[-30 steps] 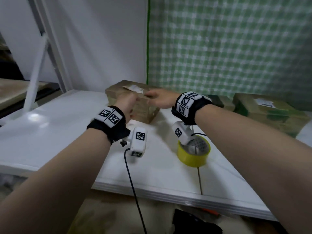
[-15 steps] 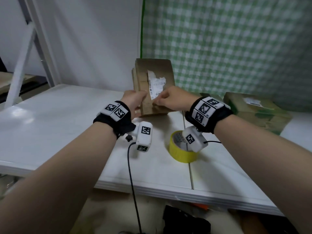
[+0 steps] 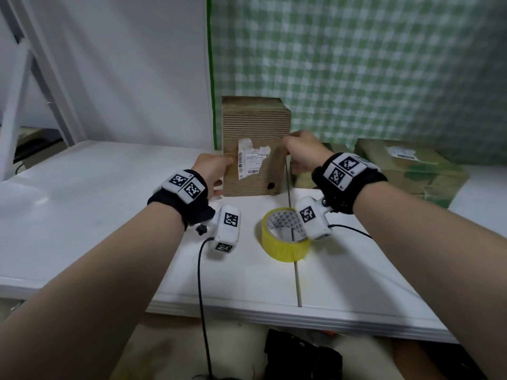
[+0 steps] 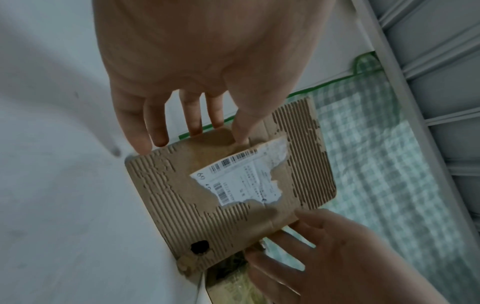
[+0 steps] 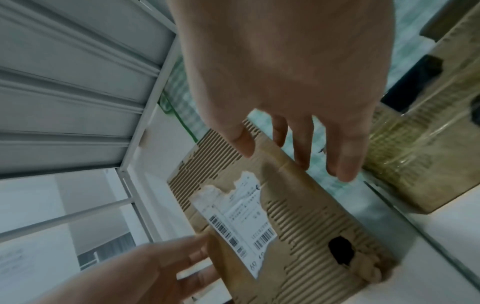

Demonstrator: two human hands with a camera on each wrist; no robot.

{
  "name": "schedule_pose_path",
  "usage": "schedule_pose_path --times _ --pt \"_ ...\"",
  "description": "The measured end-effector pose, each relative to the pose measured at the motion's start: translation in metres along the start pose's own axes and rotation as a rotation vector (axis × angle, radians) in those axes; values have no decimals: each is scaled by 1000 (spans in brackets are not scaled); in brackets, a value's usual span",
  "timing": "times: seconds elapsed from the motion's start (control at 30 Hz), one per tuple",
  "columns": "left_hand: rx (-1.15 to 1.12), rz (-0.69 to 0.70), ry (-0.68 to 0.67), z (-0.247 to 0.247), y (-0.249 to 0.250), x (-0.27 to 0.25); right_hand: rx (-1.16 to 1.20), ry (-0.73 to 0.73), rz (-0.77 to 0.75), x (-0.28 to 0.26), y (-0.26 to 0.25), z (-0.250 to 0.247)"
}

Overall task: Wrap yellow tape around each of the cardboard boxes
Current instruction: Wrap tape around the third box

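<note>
A brown cardboard box (image 3: pixel 255 127) with a torn white label stands on end at the back of the white table (image 3: pixel 82 204). My left hand (image 3: pixel 219 171) holds its left edge, thumb on the front face and fingers round the side, as the left wrist view (image 4: pixel 197 135) shows on the box (image 4: pixel 233 205). My right hand (image 3: pixel 293 149) holds the right edge the same way; the right wrist view shows this hand (image 5: pixel 285 156) on the box (image 5: pixel 298 222). The yellow tape roll (image 3: pixel 285 242) lies flat on the table in front of the box, untouched.
A larger taped box (image 3: pixel 408 174) sits at the back right, with a smaller box (image 3: pixel 304 182) between it and the upright one. A green checked cloth (image 3: pixel 356 78) hangs behind. A white frame post (image 3: pixel 16 105) stands at the left.
The box lay flat a second ago; both hands tipped it up onto its end, and it now stands upright with the label facing me. The tape roll stayed put.
</note>
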State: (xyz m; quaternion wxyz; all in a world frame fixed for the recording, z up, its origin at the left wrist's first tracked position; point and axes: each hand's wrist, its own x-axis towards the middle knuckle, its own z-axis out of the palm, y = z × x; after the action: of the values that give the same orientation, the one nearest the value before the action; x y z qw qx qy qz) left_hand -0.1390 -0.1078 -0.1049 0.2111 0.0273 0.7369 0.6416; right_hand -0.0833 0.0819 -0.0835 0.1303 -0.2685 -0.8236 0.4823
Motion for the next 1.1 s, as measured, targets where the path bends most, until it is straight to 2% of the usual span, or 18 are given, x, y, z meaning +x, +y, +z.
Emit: schedule_pose_path --times 0.1,0.2,0.33,0.4,0.5,0.67,0.8,0.93,1.1 --pt "-5 55 -28 3 9 -12 32 -75 -40 -17 -3 -1" --pt "-32 124 -11 2 23 -31 176 -70 -143 -30 -11 -16" --pt "-37 273 19 5 53 -63 310 45 -294 -57 -27 -52" --pt "-52 338 -9 12 66 -81 364 75 -337 -75 -30 -72" --pt "-98 364 -79 31 74 -109 398 126 -364 -107 -23 -100" --pt "-111 306 -201 73 61 -156 475 258 -250 -166 9 -144" --pt "-52 220 -283 102 32 -183 483 263 -111 -202 49 -165" --pt "-48 150 -326 122 3 -187 572 243 -2 -219 82 -171" --pt "-28 148 -317 140 -14 -189 583 263 19 -217 95 -184"
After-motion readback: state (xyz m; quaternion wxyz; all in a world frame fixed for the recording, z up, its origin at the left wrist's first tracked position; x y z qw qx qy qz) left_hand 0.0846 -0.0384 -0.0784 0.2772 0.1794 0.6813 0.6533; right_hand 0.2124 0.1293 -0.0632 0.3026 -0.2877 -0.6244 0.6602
